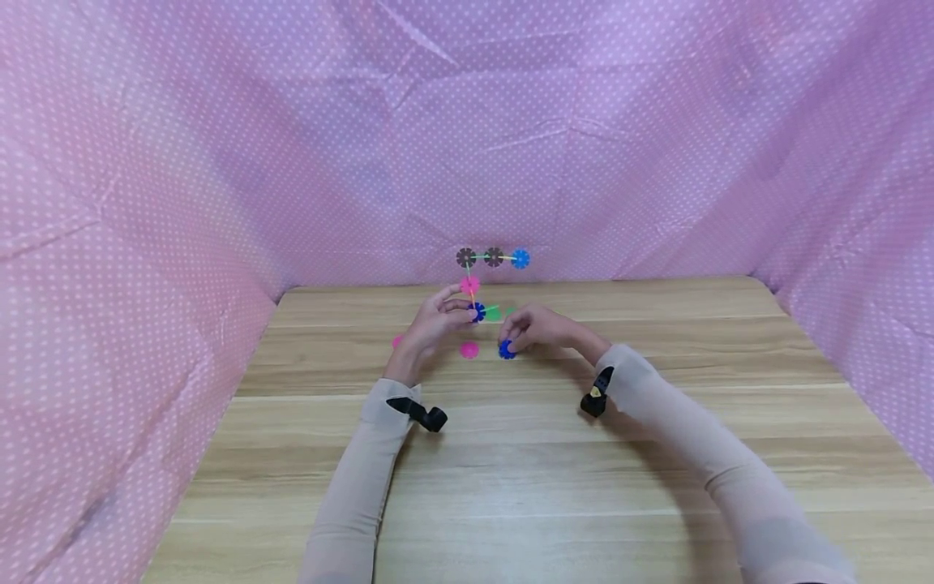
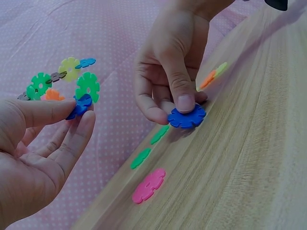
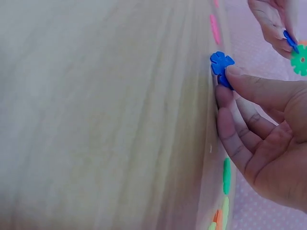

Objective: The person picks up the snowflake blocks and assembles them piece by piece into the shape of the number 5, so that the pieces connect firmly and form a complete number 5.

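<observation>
My left hand (image 1: 432, 323) pinches a dark blue notched disc (image 2: 82, 104), a piece of an interlocking snowflake-disc chain. A green disc (image 2: 88, 86) is joined to that blue piece. Farther along the chain are a pink disc (image 1: 470, 285), dark brown discs (image 1: 466, 258) and a light blue end disc (image 1: 520, 259). Between thumb and fingers, my right hand (image 1: 541, 326) grips a separate blue disc (image 2: 187, 119) close above the tabletop. The two blue discs are apart. Fingers hide part of each.
A loose pink disc (image 1: 469, 349) lies on the wooden table (image 1: 547, 487) between the hands. Green discs (image 2: 141, 158) and orange and yellow ones (image 2: 207, 79) lie farther back. Another pink disc (image 1: 397, 341) is partly hidden by the left wrist. Pink dotted cloth (image 1: 511, 162) hangs behind.
</observation>
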Demonstrator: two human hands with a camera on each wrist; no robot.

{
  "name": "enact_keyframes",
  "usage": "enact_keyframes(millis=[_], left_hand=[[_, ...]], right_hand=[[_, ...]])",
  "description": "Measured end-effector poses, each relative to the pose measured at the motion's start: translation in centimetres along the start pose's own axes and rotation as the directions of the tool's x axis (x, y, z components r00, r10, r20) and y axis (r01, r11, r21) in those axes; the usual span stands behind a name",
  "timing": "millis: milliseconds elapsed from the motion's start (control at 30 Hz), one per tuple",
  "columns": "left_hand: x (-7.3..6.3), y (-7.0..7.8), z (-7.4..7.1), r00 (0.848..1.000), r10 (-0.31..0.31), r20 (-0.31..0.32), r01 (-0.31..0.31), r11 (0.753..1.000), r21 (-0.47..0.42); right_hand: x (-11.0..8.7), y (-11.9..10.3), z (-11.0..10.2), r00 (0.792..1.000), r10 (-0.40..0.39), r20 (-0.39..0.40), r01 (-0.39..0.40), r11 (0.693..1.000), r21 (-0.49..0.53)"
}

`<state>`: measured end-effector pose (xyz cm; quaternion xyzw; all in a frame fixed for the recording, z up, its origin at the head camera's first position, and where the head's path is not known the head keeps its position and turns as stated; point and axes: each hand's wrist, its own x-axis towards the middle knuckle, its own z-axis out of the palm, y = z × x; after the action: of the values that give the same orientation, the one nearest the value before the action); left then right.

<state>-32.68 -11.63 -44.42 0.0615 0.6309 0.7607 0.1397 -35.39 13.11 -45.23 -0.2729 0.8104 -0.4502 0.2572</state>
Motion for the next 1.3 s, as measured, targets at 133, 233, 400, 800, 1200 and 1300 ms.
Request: enact_keyframes(millis=[133,233,400,800,1200,1300], left_hand=[[0.0,0.0,-0.1,1.000,-0.007,-0.004,0.007,1.000,-0.003],[0.0,0.0,-0.1,1.000,-0.021,-0.010,0.021,1.000,0.018],[0.0,0.0,-0.3,0.999,-0.029,-0.019,0.030,0.999,0.033],[-0.1,-0.2,-0.3,0.999,-0.030,-0.024,0.031,0.999,0.038],[-0.1,-0.3,-0.5,1.000,-0.010,-0.008,0.010,0.997,0.080],[-0.1,-0.3,-0.6,1.000,0.004,-0.003,-0.003,0.994,0.106]], right_hand=[[-0.1,0.0,-0.3,0.999,0.039,-0.036,-0.039,0.999,0.008],[-0.2,0.0,-0.7,0.993,0.079,-0.083,-0.077,0.997,0.029],[-0.7,-0.2,-1.5,0.974,0.088,-0.206,-0.065,0.991,0.116],[-1.1,-0.7,-1.8,0.930,0.070,-0.361,0.054,0.945,0.324],[-0.9,-0.8,-1.2,0.925,0.064,-0.373,0.072,0.938,0.340],[-0.9,-0.9,-1.1,0.925,0.058,-0.375,0.075,0.941,0.329]])
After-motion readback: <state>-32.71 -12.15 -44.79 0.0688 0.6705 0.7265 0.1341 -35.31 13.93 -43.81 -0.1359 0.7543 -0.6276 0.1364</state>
